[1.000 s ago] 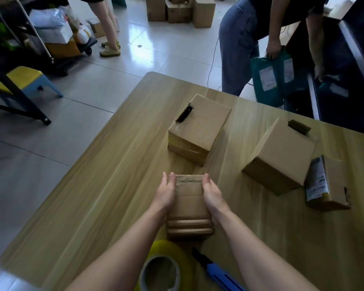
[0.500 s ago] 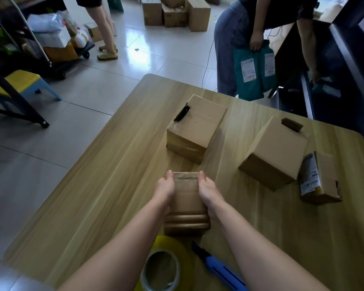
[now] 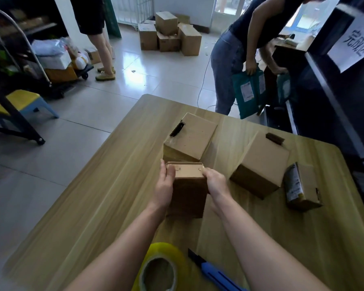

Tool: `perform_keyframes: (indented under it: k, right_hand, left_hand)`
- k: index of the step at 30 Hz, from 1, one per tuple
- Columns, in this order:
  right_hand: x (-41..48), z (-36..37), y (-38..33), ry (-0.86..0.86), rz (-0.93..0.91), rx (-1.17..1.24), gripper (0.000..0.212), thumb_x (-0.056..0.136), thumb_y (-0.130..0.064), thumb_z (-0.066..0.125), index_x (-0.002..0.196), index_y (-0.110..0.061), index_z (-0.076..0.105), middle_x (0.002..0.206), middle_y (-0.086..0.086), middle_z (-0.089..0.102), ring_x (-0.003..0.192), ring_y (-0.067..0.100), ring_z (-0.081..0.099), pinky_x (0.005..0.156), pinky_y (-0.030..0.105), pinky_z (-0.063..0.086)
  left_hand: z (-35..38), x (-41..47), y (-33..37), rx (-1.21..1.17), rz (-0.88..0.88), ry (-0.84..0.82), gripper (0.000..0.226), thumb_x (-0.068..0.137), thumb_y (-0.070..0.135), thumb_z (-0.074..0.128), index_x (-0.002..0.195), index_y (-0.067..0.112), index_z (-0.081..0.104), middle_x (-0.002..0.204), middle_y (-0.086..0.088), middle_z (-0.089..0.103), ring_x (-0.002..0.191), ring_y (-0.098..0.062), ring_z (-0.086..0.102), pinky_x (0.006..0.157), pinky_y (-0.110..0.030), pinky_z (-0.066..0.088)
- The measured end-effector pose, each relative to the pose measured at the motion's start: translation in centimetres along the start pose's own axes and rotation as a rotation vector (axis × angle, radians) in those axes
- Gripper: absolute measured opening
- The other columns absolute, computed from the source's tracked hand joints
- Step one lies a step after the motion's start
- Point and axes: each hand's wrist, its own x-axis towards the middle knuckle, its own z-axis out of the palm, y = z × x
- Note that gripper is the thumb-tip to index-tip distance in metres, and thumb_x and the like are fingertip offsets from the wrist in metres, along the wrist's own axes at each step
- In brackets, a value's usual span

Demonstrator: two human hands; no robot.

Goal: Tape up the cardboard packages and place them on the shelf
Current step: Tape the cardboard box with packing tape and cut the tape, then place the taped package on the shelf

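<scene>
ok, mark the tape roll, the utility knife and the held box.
tape roll (image 3: pixel 167 252), head view, yellow outer band.
utility knife (image 3: pixel 216 275), head view, blue handle.
held box (image 3: pixel 187 196), head view, near face.

Blue utility knife (image 3: pixel 215 274) on wooden table (image 3: pixel 93 206), yellow stool (image 3: pixel 22 100) beyond

The wood-grain worktop (image 3: pixel 101 206) carried three cardboard packages across its far half: a box with a black handle (image 3: pixel 191 141), a box with a brown handle (image 3: pixel 265 164) to its right, and a smaller labelled box (image 3: pixel 303 185) lying near the right edge. At the near edge lay a roll of yellow tape (image 3: pixel 162 263), with a blue utility knife (image 3: pixel 216 275) just beside it. A small cardboard box (image 3: pixel 187 194) stood on end at the middle, gripped between the left hand (image 3: pixel 164 185) and the right hand (image 3: pixel 215 183) (whether its base touched the wood was unclear).
</scene>
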Motion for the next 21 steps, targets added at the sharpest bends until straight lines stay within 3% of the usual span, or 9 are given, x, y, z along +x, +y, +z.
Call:
perform_keyframes:
  k: [1,2,4,5,9,13,16,19,21]
  right_hand:
    - [-0.2,-0.1,0.1,0.005,-0.017,0.028,0.036,0.099,-0.022,0.053,0.135,-0.014,0.057,0.124,0.005,0.062,0.104,0.017,0.058,0.069,0.023,0.045]
    - [-0.5,0.0,0.1,0.002,-0.03,0.059,0.04,0.098,-0.012,0.053,0.138,-0.013,0.053,0.126,0.005,0.06,0.101,0.015,0.057,0.065,0.018,0.045]
    - [-1.0,0.1,0.6,-0.008,-0.048,0.081,0.047,0.096,0.0,0.049,0.142,-0.012,0.05,0.13,0.006,0.059,0.106,0.017,0.057,0.061,0.015,0.045]
    - [-1.3,0.1,1.0,-0.006,-0.047,0.082,0.047,0.095,0.001,0.048,0.14,-0.012,0.051,0.129,0.008,0.06,0.107,0.018,0.057,0.06,0.015,0.046]
    - [-2.5,-0.2,2.2,0.022,0.01,0.134,0.011,0.098,-0.02,0.055,0.105,-0.018,0.063,0.111,0.013,0.066,0.089,0.019,0.059,0.056,0.023,0.046]
    - [-3.6,-1.0,2.3,0.105,0.034,0.165,0.032,0.087,-0.044,0.07,0.093,-0.015,0.056,0.097,0.009,0.065,0.085,0.024,0.063,0.053,0.029,0.051]
    - [-4.7,-1.7,2.0,0.133,0.013,0.235,0.031,0.082,-0.035,0.077,0.099,-0.013,0.063,0.1,0.011,0.068,0.084,0.023,0.064,0.047,0.025,0.05]
    - [-5.8,-2.5,1.4,0.139,-0.02,0.315,0.021,0.086,-0.021,0.075,0.103,-0.012,0.067,0.103,0.013,0.07,0.08,0.018,0.065,0.045,0.021,0.048]
    - [-6.6,-3.2,0.8,0.16,-0.046,0.363,0.021,0.088,-0.014,0.072,0.108,-0.012,0.067,0.104,0.012,0.07,0.078,0.016,0.064,0.046,0.019,0.048]
  left_hand:
    - [0.1,0.0,0.2,-0.063,-0.039,0.027,0.086,0.083,0.075,0.038,0.151,0.025,0.026,0.142,-0.006,0.048,0.124,-0.022,0.05,0.1,-0.033,0.042]
    - [0.2,0.0,0.3,-0.146,-0.091,0.068,0.083,0.084,0.075,0.035,0.144,0.018,0.04,0.126,-0.009,0.061,0.11,-0.022,0.06,0.088,-0.033,0.05]
    - [0.3,0.0,0.5,-0.226,-0.17,0.152,0.062,0.096,0.061,0.028,0.118,0.012,0.057,0.098,-0.008,0.067,0.087,-0.019,0.064,0.066,-0.03,0.049]
    - [0.3,-0.1,0.6,-0.228,-0.206,0.161,0.058,0.098,0.058,0.026,0.111,0.013,0.058,0.094,-0.007,0.066,0.085,-0.02,0.062,0.065,-0.03,0.046]
    - [0.3,-0.7,0.3,-0.136,-0.301,0.177,0.057,0.097,0.061,0.028,0.121,0.015,0.051,0.111,-0.012,0.06,0.103,-0.028,0.055,0.09,-0.039,0.047]
    - [0.5,-1.9,0.3,-0.109,-0.274,0.171,0.034,0.097,0.048,0.047,0.108,0.017,0.05,0.104,-0.014,0.061,0.088,-0.027,0.06,0.075,-0.042,0.055]
    - [0.8,-2.6,0.2,-0.136,-0.231,0.166,0.021,0.095,0.033,0.053,0.109,0.016,0.053,0.109,-0.015,0.062,0.094,-0.03,0.061,0.077,-0.048,0.056]
    - [1.6,-3.6,1.1,-0.146,-0.172,0.115,0.021,0.096,0.025,0.047,0.115,0.018,0.052,0.103,-0.01,0.063,0.092,-0.026,0.061,0.066,-0.039,0.054]
    - [2.3,-4.3,2.0,-0.131,-0.112,0.068,0.021,0.097,0.021,0.044,0.116,0.022,0.054,0.101,-0.005,0.064,0.091,-0.023,0.062,0.067,-0.036,0.053]
